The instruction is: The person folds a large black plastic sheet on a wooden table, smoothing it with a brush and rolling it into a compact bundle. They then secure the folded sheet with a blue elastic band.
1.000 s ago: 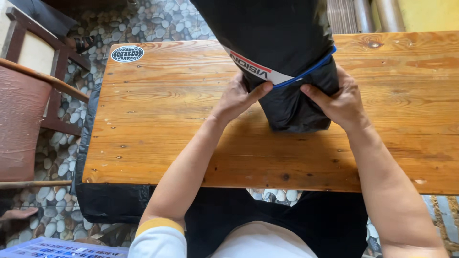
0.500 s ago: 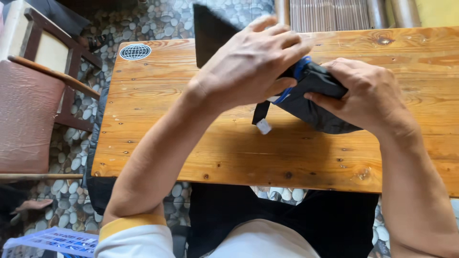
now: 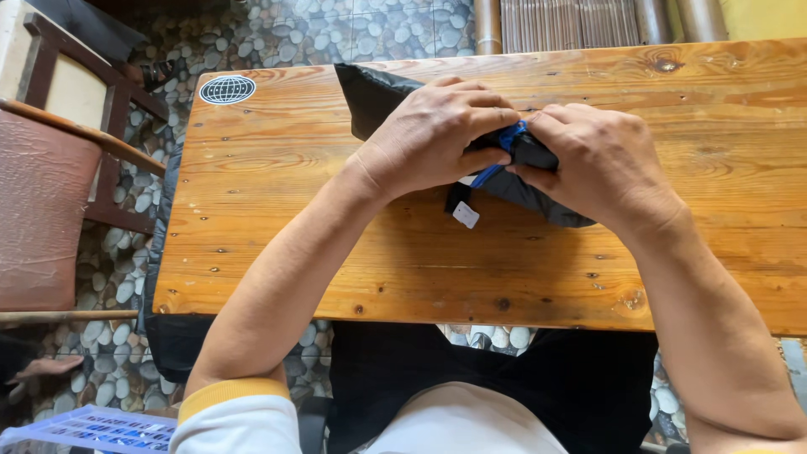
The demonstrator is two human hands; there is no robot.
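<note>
On wooden table (image 3: 294, 210), hands (image 3: 513, 151) gripping black garment (image 3: 378, 101)

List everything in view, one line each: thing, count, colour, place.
black garment: one, black with blue trim, on the table under both hands
white tag: one, white, hanging from the garment's near edge
wooden table: one, orange-brown, centre
round sticker: one, black and white, table's far left corner
chair: one, dark wood with reddish seat, left
pebble floor: grey, around the table
plastic basket: one, pale blue, bottom left
left hand: gripping the garment
right hand: gripping the garment
</note>
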